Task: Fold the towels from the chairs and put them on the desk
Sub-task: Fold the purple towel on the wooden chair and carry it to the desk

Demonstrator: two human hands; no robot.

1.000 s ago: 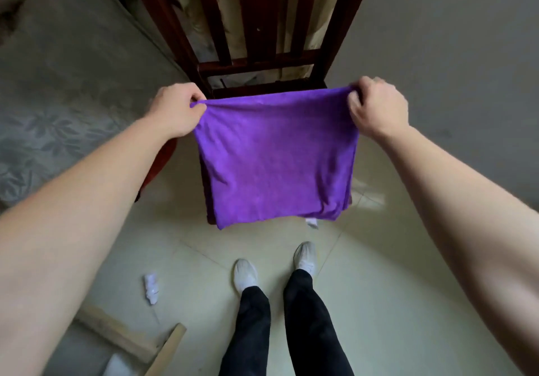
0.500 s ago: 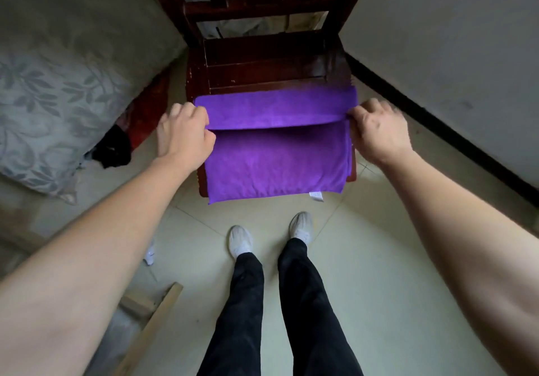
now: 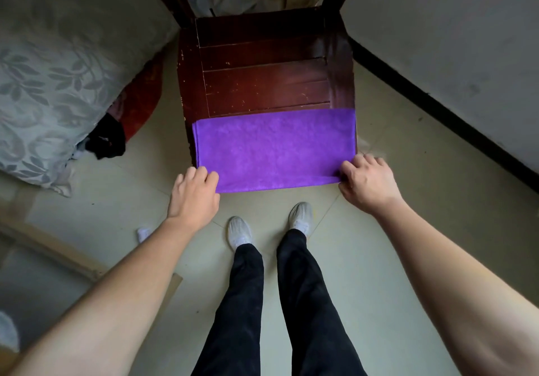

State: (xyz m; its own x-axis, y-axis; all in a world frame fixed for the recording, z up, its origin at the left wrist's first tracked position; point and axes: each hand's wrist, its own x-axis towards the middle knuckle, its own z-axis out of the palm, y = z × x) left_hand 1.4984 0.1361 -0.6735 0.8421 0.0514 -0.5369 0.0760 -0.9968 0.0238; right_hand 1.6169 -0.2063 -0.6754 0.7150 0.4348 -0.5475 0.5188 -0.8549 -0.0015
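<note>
Towel (image 3: 274, 151), purple and folded, is laid flat across the near edge of the dark wooden chair seat (image 3: 262, 81), overhanging it slightly. Its near-left corner is pinched by the left grip (image 3: 195, 192); its near-right corner is pinched by the right grip (image 3: 369, 183). Pale floor tiles (image 3: 408, 230) are seen below.

Purple towel (image 3: 274, 149) looks soft, fuzzy, matt cloth; the chair seat (image 3: 262, 63) is dark glossy varnished wood, chipped and scratched; floor tiles (image 3: 408, 195) are smooth with a dull sheen.
</note>
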